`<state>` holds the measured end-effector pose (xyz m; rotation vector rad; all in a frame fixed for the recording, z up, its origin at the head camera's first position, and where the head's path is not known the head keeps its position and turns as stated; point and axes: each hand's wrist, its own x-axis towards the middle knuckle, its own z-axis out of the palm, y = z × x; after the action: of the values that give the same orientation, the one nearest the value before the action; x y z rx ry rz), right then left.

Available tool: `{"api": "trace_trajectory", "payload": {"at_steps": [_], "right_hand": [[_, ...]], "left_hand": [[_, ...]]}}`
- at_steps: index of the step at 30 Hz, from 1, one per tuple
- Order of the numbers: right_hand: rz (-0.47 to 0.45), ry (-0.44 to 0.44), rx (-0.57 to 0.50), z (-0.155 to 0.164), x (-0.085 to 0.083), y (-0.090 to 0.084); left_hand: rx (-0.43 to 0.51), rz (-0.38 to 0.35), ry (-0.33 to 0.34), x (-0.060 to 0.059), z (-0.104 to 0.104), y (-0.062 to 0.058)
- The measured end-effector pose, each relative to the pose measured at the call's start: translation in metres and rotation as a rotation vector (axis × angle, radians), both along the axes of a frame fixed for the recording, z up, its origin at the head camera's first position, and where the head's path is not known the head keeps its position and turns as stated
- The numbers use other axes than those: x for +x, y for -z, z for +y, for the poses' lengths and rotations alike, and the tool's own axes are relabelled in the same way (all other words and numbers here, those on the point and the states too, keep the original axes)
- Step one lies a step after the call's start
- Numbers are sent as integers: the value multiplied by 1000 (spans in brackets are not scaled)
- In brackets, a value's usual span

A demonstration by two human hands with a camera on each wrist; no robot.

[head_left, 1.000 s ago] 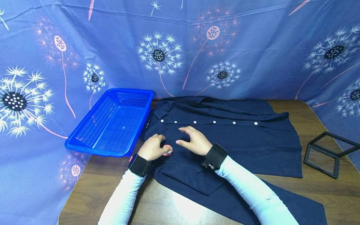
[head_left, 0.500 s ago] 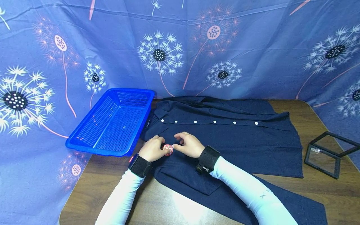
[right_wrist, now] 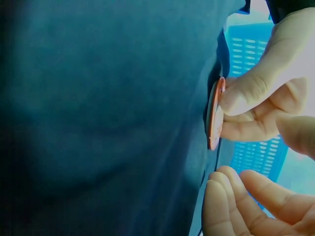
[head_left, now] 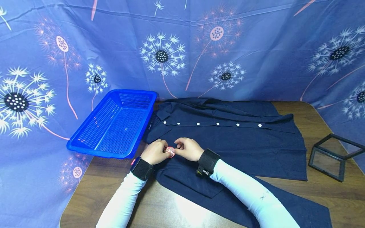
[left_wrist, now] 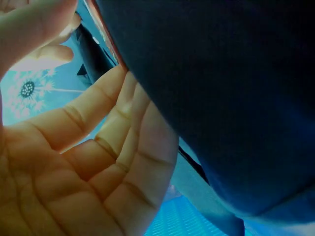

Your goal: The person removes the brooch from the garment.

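Small round pink badge point(head_left: 170, 152), pinched between fingers of both left hand point(head_left: 154, 151) and right hand point(head_left: 188, 148) against the dark navy button-up shirt point(head_left: 233, 139) on the desk, may slip if the cloth bunches.

Your small round pink badge point(head_left: 170, 151) sits flat against the dark navy buttoned shirt point(head_left: 242, 142) spread across the counter, near its left end.

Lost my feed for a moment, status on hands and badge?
Left hand and right hand both pinch the badge against the shirt. Basket sits left of the shirt. Nothing in the way.
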<state>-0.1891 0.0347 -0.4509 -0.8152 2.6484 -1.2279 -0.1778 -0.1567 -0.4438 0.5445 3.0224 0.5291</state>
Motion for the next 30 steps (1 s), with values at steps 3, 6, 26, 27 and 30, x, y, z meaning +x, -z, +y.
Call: {"api": "trace_trajectory", "payload": {"at_steps": [3,6,26,27,30], "right_hand": [[-15,-3,4,-2,0,2],[-19,-12,16,-4,-1,4],[-20,-9,57,-10,-7,2],[-17,-10,60,-10,-7,2],[-12,-10,72,-13,-9,2]], "left_hand": [[10,-2,-3,1,0,0],[8,-5,-2,1,0,0],[28,-4,11,1,-2,1],[26,-4,11,1,-2,1],[24,1,9,2,-2,1]]}}
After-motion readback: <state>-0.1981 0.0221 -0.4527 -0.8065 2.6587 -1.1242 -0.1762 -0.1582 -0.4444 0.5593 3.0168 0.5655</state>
